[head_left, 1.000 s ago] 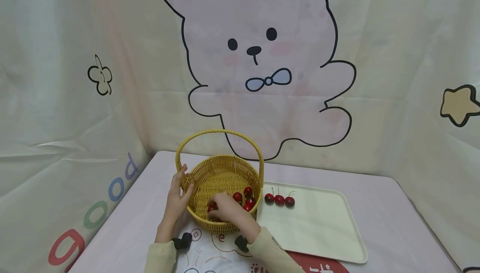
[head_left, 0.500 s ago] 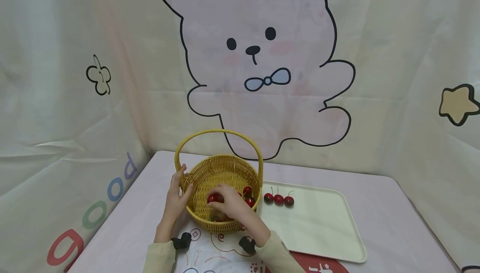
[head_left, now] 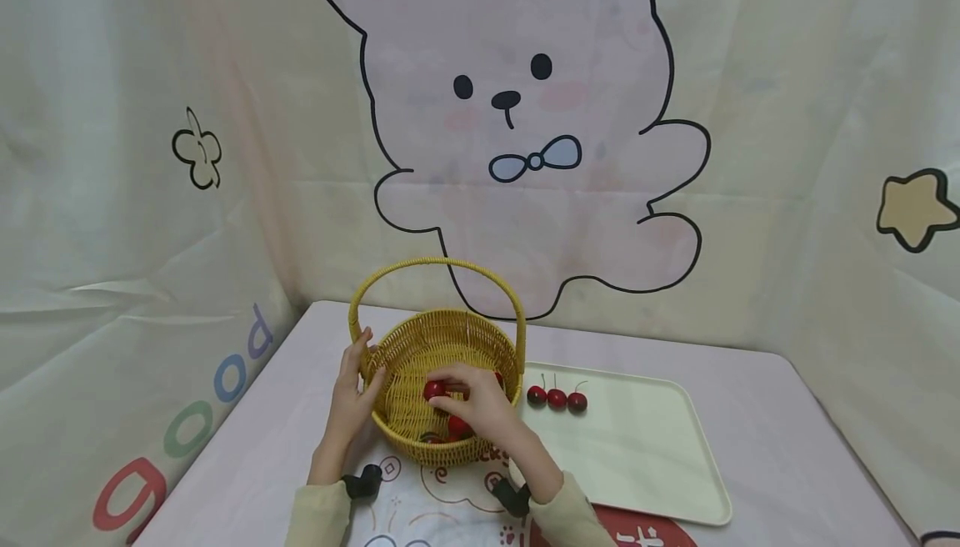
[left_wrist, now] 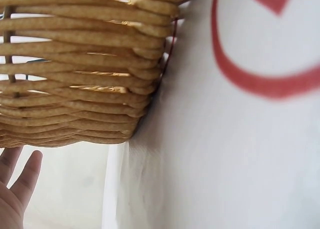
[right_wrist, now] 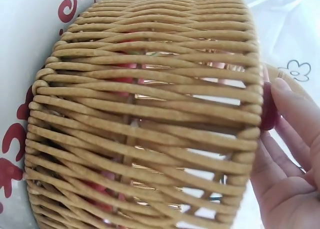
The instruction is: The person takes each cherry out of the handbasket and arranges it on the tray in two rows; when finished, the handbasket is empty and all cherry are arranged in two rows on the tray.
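Note:
My right hand point(head_left: 483, 401) pinches a dark red cherry point(head_left: 434, 389) between thumb and fingers, over the inside of a yellow woven basket point(head_left: 420, 448). In the right wrist view the cherry point(right_wrist: 269, 108) shows just past the basket's rim. More cherries point(head_left: 459, 426) lie in the basket, partly hidden by that hand. On the left side, my left hand point(head_left: 352, 401) rests against the basket beside the handle's base, fingers extended and thumb at the rim. The left wrist view shows its fingers point(left_wrist: 29, 176) straight, close by the weave.
A cream tray point(head_left: 630, 455) lies right of the basket, with three stemmed cherries point(head_left: 557, 398) in a row near its far left corner. The tall basket handle point(head_left: 435, 261) arches over the opening. A cloth backdrop point(head_left: 765, 238) rises behind the table point(head_left: 780, 422).
My right hand has risen from the basket's front bottom toward its middle and right, lifting a cherry in its pinch. The left hand and tray stay as they were.

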The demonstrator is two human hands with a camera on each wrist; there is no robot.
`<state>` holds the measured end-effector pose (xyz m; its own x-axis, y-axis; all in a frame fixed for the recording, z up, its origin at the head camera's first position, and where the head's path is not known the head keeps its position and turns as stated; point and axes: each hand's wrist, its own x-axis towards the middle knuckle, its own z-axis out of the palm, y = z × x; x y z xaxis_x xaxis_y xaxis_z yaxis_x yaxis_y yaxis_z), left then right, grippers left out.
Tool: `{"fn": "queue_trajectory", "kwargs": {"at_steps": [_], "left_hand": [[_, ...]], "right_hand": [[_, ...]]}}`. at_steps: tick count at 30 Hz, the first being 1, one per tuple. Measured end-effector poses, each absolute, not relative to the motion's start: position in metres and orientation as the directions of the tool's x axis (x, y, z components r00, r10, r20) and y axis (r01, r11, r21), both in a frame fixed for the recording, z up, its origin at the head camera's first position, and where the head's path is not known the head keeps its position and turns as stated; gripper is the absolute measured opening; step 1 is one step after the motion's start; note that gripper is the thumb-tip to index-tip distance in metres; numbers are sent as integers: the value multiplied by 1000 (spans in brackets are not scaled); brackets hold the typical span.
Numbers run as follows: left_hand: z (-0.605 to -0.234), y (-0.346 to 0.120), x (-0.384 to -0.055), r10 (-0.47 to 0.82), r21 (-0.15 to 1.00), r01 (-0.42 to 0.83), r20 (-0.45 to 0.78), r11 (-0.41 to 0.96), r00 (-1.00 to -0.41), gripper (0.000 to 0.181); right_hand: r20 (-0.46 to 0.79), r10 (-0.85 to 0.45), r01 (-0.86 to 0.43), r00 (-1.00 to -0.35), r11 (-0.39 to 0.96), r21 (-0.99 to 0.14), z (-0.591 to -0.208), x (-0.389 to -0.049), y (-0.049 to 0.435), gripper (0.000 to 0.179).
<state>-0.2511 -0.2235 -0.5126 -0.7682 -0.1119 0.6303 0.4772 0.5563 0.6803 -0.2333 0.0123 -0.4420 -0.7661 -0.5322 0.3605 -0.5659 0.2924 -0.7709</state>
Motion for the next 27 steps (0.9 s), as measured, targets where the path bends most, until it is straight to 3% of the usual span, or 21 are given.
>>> {"fn": "queue_trajectory", "kwargs": {"at_steps": [8, 15, 27], "left_hand": [[-513, -224, -251, -107, 674, 484, 637, 558, -763, 65], [-512, -224, -251, -111, 680, 473, 628, 559, -771, 68], [-512, -223, -250, -116, 691, 460, 614, 558, -781, 69]], "right_hand": [[303, -470, -470, -829, 291, -834, -438, -230, 23, 35], [372, -438, -522, -818, 295, -800, -413, -212, 31, 30], [360, -470, -524, -806, 282, -804, -405, -206, 50, 27]]}}
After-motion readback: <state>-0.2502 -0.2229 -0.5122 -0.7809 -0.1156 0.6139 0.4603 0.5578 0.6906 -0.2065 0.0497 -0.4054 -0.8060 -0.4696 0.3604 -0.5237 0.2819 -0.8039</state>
